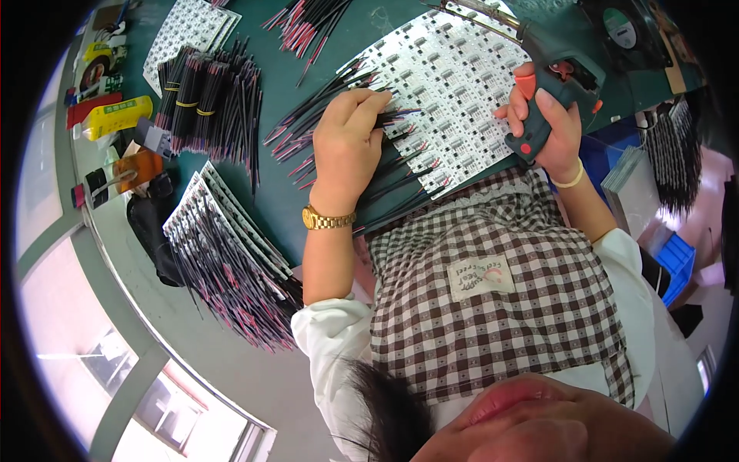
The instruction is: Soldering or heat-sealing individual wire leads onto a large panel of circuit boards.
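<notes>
A large white panel of small circuit boards (pixel 454 85) lies on the green table, with black and red wires (pixel 304 123) along its left edge. Over that edge is my left hand (pixel 350 138), its fingers pinched on a thin dark wire whose end points toward the boards; the exact fingertip contact is partly hidden. My right hand (pixel 566 135) grips the handle of a dark green soldering gun (pixel 566 81) with an orange trigger. The gun's metal nozzle (pixel 493 17) reaches left over the panel's far edge.
Banded bundles of black wires (pixel 202 100) lie left, below another board panel (pixel 188 35). Wired panels (pixel 231 254) hang over the table's left side. Beyond are a yellow bottle (pixel 119 117), a loose wire pile (pixel 312 23) and a dark fan-like device (pixel 623 31); a blue crate (pixel 677 266) stands right.
</notes>
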Demonstrator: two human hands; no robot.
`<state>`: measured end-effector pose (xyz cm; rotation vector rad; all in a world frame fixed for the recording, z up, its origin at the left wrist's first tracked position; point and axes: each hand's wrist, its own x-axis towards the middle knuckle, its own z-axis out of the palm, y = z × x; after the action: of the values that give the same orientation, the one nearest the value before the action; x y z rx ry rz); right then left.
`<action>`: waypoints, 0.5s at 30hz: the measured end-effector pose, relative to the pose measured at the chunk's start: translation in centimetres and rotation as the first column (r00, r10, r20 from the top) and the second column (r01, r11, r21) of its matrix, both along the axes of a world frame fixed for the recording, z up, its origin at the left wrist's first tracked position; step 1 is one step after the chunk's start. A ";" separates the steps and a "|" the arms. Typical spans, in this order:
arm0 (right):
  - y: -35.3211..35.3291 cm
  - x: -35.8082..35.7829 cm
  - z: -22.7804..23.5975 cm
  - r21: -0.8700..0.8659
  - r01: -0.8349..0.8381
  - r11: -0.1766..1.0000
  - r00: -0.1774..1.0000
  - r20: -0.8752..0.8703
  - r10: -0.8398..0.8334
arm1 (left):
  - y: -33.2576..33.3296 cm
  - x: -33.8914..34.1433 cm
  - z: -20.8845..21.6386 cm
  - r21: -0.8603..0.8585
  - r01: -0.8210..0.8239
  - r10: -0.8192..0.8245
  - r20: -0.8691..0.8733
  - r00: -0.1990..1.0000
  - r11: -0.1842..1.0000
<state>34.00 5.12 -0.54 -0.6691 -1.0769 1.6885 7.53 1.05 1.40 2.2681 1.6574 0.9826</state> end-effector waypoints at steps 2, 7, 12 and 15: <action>-0.1 0.2 -0.5 -0.002 0.006 1.000 1.000 -0.014 -0.006 | 0.3 0.2 -0.5 -0.021 0.008 -0.008 -0.002 1.000 1.000; -2.8 0.9 -0.9 -0.011 -0.014 1.000 0.997 0.079 0.015 | 1.3 0.4 -1.8 -0.051 0.028 -0.032 -0.086 0.996 0.998; -6.2 2.1 -2.4 -0.101 -0.209 0.973 0.935 0.272 0.229 | 1.3 0.1 -2.9 -0.036 0.038 -0.042 -0.137 0.990 0.999; -6.6 2.9 -3.9 0.096 -0.324 0.941 0.843 0.480 0.241 | 1.5 0.1 -2.9 -0.039 0.061 -0.067 -0.158 0.985 0.997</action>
<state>36.94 -1.49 -4.40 -0.8570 -1.7177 1.6940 7.67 2.54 -1.47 2.4171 1.6347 0.7714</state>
